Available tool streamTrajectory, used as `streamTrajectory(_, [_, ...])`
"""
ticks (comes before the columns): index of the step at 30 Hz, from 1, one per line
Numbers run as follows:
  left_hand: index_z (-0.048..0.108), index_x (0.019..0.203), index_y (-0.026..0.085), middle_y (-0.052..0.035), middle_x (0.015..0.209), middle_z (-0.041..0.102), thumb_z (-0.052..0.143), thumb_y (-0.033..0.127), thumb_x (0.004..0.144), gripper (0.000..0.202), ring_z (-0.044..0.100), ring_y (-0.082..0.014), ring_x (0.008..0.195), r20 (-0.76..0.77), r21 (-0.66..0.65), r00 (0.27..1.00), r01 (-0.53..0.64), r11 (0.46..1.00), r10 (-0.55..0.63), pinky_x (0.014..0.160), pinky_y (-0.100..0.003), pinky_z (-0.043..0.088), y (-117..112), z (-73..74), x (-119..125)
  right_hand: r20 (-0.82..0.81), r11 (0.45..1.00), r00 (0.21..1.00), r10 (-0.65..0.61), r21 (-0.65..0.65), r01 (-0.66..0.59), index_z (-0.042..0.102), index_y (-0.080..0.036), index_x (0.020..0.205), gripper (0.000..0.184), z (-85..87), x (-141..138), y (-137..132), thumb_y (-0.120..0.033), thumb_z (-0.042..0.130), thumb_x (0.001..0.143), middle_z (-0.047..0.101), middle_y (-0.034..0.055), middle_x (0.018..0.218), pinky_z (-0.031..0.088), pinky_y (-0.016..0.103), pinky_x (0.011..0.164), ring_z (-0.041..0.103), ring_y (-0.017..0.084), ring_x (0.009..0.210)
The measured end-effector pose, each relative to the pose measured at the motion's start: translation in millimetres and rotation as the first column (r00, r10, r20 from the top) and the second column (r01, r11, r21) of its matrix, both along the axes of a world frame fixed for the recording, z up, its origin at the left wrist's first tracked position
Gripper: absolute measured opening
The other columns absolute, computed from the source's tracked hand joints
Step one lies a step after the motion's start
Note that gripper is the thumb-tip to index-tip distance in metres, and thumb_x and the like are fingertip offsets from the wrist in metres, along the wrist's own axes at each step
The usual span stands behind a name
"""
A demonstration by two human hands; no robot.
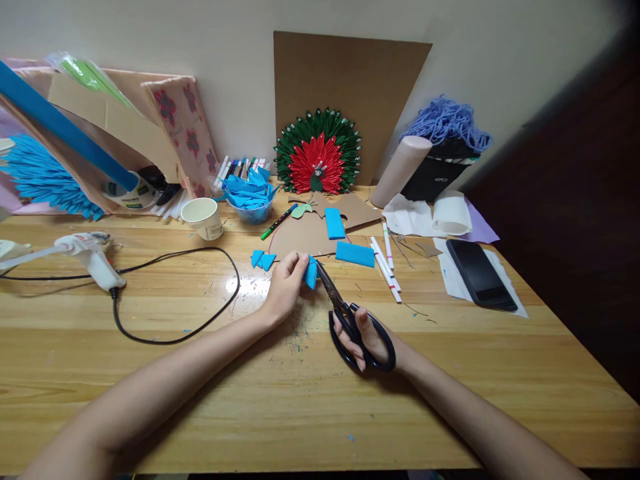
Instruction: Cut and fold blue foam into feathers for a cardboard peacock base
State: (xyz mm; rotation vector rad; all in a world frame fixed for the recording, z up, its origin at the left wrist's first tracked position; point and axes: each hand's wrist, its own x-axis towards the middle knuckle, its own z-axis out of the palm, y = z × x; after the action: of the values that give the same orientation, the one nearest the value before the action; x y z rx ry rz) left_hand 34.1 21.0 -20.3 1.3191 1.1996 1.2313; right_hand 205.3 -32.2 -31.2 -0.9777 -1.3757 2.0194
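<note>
Between the thumb and fingers of my left hand (287, 287) is a small folded piece of blue paper (311, 273). My right hand (367, 337) has its fingers through the black handles of a pair of scissors (337, 300). The scissor tips meet the right edge of the blue piece; whether the blades are cutting into it I cannot tell. Small blue scraps (263, 260) lie left of my left hand. Beyond it, two folded blue strips (355, 253) rest near a brown cardboard shape (300, 235).
A glue gun (93, 260) with a looping black cord lies at the left, near a paper cup (203, 219). Behind are a tub of blue pieces (250, 197) and a red and green peacock craft (319, 157). White markers (386, 270) and a phone (480, 275) lie right.
</note>
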Motion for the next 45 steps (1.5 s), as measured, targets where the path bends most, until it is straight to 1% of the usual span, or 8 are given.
streamTrajectory(7, [0.041,0.058,0.018,0.0035,0.056,0.037,0.046,0.043,0.084,0.036,0.036,-0.0107,0.055,-0.184,0.065,0.969,0.182,0.981,-0.167,0.051,-0.024,0.028,16,14.9,-15,-0.037,0.994,0.993,0.109,-0.029,-0.11,0.046,-0.017,0.08,0.08,-0.6,7,0,-0.09,0.027,0.055,0.045,-0.0068,0.045,0.039,0.019,0.033,0.044,0.008,0.032])
streamTrajectory(12, [0.043,0.058,0.017,0.0034,0.057,0.036,0.044,0.04,0.085,0.036,0.035,-0.0112,0.056,-0.37,0.088,0.882,0.346,0.934,-0.292,0.052,-0.024,0.027,21,26.8,-24,-0.057,0.992,0.991,0.123,-0.007,-0.124,0.047,-0.016,0.082,0.078,-2.0,9,-1,-0.088,0.026,0.059,0.045,-0.0068,0.046,0.039,0.019,0.034,0.045,0.008,0.033])
streamTrajectory(16, [0.044,0.06,0.017,0.0029,0.059,0.038,0.041,0.042,0.086,0.036,0.035,-0.0115,0.058,-0.414,0.075,0.817,0.47,0.879,-0.402,0.054,-0.024,0.027,27,31.2,-31,-0.028,0.991,0.99,0.136,0.008,-0.136,0.047,-0.016,0.081,0.076,2.2,10,-1,-0.087,0.032,0.059,0.045,-0.0071,0.045,0.036,0.017,0.031,0.043,0.007,0.031])
streamTrajectory(20, [0.042,0.057,0.018,0.0022,0.059,0.038,0.042,0.045,0.083,0.038,0.034,-0.0123,0.058,-0.382,0.023,0.782,0.541,0.841,-0.492,0.055,-0.024,0.027,30,35.5,-36,-0.021,0.989,0.989,0.147,0.021,-0.146,0.048,-0.016,0.082,0.075,3.3,12,-2,-0.086,0.033,0.06,0.045,-0.0075,0.046,0.037,0.016,0.031,0.041,0.005,0.031])
streamTrajectory(31, [0.046,0.051,0.018,0.0022,0.052,0.04,0.051,0.038,0.08,0.036,0.036,-0.0125,0.054,-0.389,-0.042,0.726,0.6,0.799,-0.566,0.054,-0.025,0.028,33,49.5,-41,-0.004,0.981,0.985,0.175,0.089,-0.173,0.047,-0.016,0.079,0.07,12.3,10,-1,-0.083,0.036,0.063,0.041,-0.0089,0.042,0.032,0.016,0.028,0.035,0.005,0.026])
streamTrajectory(36, [0.051,0.056,0.018,0.0012,0.056,0.046,0.049,0.046,0.082,0.038,0.039,-0.0124,0.054,-0.31,-0.069,0.831,0.465,0.883,-0.462,0.053,-0.025,0.03,32,47.7,-39,-0.006,0.991,0.993,0.12,0.061,-0.119,0.048,-0.016,0.078,0.071,6.7,12,2,-0.084,0.036,0.063,0.043,-0.008,0.042,0.031,0.015,0.027,0.038,0.005,0.026])
streamTrajectory(42, [0.061,0.072,0.016,-0.0001,0.059,0.055,0.059,0.042,0.076,0.027,0.046,-0.0101,0.051,-0.087,-0.264,0.786,0.574,0.775,-0.612,0.05,-0.023,0.032,29,43.1,-33,-0.081,1.0,0.996,0.022,-0.002,-0.022,0.048,-0.016,0.076,0.072,-0.4,11,7,-0.086,0.039,0.057,0.044,-0.0084,0.038,0.035,0.015,0.025,0.037,0.005,0.025])
streamTrajectory(45, [0.063,0.073,0.014,-0.0022,0.066,0.062,0.065,0.034,0.072,0.02,0.052,-0.0099,0.057,0.006,-0.253,0.837,0.531,0.809,-0.547,0.054,-0.022,0.037,29,43.1,-31,-0.075,1.0,0.997,-0.002,-0.002,0.002,0.048,-0.016,0.075,0.072,0.8,10,8,-0.085,0.041,0.057,0.044,-0.0084,0.038,0.035,0.015,0.025,0.037,0.005,0.025])
